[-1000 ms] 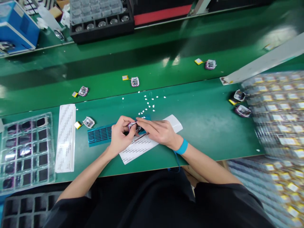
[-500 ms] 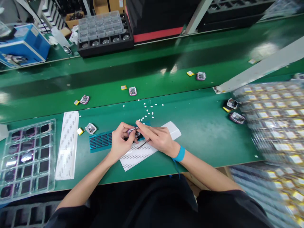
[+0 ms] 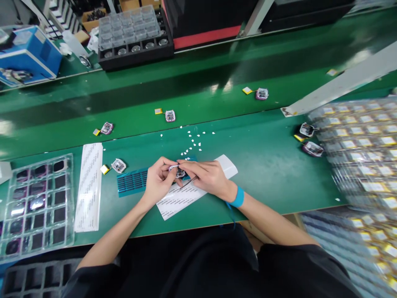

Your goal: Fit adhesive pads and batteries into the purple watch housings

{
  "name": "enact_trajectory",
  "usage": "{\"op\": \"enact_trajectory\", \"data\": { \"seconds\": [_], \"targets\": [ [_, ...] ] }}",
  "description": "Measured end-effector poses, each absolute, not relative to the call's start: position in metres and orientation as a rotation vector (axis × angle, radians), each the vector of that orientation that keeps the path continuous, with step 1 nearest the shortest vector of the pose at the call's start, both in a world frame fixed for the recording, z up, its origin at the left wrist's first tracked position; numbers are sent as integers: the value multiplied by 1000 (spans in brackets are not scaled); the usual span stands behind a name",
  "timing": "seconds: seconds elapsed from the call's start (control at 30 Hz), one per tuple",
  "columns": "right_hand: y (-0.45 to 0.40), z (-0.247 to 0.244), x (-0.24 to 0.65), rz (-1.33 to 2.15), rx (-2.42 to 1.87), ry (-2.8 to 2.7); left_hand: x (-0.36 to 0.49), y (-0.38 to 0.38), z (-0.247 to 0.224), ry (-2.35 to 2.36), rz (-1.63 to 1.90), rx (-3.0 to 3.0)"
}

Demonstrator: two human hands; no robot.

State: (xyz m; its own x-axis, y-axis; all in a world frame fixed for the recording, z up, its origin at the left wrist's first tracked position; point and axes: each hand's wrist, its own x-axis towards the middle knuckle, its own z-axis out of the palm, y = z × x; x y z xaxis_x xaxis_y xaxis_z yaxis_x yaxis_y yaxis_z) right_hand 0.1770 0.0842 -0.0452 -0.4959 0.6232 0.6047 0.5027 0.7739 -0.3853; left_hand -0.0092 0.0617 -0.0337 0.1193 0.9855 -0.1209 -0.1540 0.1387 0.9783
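Near the middle of the green bench, my left hand (image 3: 157, 179) grips a small square device housing (image 3: 177, 171) between thumb and fingers. My right hand (image 3: 211, 176) is closed round thin tweezers (image 3: 189, 182), its fingertips touching the housing's right side. Beneath the hands lie a white printed sheet (image 3: 176, 203) and a blue strip with dark slots (image 3: 132, 183). Small white pieces (image 3: 194, 144) are scattered just beyond them. Left of the strip sits an open housing (image 3: 118, 166) beside a yellow-edged battery (image 3: 104, 169).
A clear compartment tray (image 3: 46, 207) and a white strip stack (image 3: 88, 188) lie left. Housings with batteries (image 3: 170, 116) rest on the green belt beyond. Two more housings (image 3: 312, 149) and stacked clear trays (image 3: 362, 145) are at right, near a slanted post (image 3: 344, 85).
The belt items have shifted slightly left in view. My right hand's fingers lie flatter and nearer the housing, whose open inside shows more. The tweezers have shifted slightly too.
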Motion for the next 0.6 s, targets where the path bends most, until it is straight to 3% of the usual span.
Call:
{"op": "enact_trajectory", "data": {
  "seconds": [0.23,0.6],
  "targets": [
    [84,-43,173,346,-856,-2102,-4,55,-38,1138,1185,1108],
    [87,-28,168,967,-1129,-1791,0,52,-38,1122,1288,1141]
  ]
}}
